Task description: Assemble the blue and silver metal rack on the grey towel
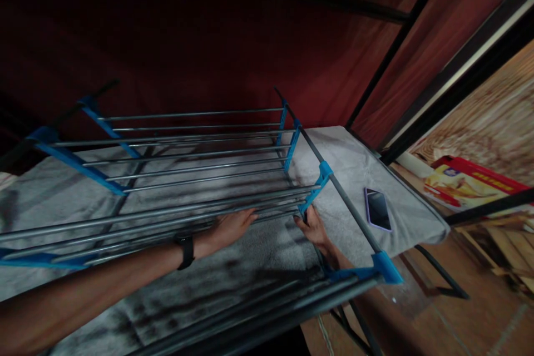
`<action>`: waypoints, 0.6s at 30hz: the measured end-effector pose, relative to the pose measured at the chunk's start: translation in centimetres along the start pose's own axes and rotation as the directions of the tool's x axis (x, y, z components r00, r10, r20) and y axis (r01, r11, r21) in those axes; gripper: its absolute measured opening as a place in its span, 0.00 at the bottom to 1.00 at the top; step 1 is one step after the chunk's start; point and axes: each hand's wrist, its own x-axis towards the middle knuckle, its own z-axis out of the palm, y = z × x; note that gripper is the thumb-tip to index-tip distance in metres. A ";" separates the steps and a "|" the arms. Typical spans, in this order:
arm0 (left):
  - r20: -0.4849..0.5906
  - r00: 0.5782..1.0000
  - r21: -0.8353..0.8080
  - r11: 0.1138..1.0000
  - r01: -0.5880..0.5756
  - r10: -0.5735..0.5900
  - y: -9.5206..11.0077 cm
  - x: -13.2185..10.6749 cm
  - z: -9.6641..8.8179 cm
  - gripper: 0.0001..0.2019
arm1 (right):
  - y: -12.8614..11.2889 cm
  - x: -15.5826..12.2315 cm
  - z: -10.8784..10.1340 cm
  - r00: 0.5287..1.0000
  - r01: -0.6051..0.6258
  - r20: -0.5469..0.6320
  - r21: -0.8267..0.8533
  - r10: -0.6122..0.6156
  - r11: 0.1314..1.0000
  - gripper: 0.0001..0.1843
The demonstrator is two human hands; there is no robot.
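A rack of grey metal tubes (200, 166) with blue plastic brackets (79, 160) lies on its side across a grey cloth. My left hand (231, 227), below a dark wristwatch, closes on a lower metal tube (277, 215) of the middle tier; some of its fingers are hidden. Close to its right, my right hand (316, 232) grips the bottom end of a blue bracket (316, 189) where the tubes meet it. The right forearm passes behind the long side pole (352, 208). Another tier's tubes (267, 314) cross the near foreground.
The grey cloth (258, 258) covers a table. A phone (377, 209) lies on it, right of the rack. Dark red fabric (200, 50) hangs behind, with a black metal frame (394, 50). A red and yellow box (471, 182) stands beyond the table at the right.
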 end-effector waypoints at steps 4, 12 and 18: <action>0.001 1.000 -0.022 1.000 0.002 -0.002 -0.2 -0.1 -0.1 0.24 | 0.1 -0.2 0.1 1.000 0.000 -0.013 -0.030 0.000 1.000 0.23; 0.040 0.998 -0.040 0.998 -0.048 0.049 0.3 0.1 -0.3 0.23 | 0.2 -0.1 0.1 0.999 0.039 -0.007 -0.013 -0.039 0.999 0.22; 0.049 0.999 0.036 0.999 0.022 -0.024 1.0 0.2 -1.3 0.23 | 0.1 -0.2 -0.1 1.000 0.014 -0.002 0.024 -0.014 1.000 0.24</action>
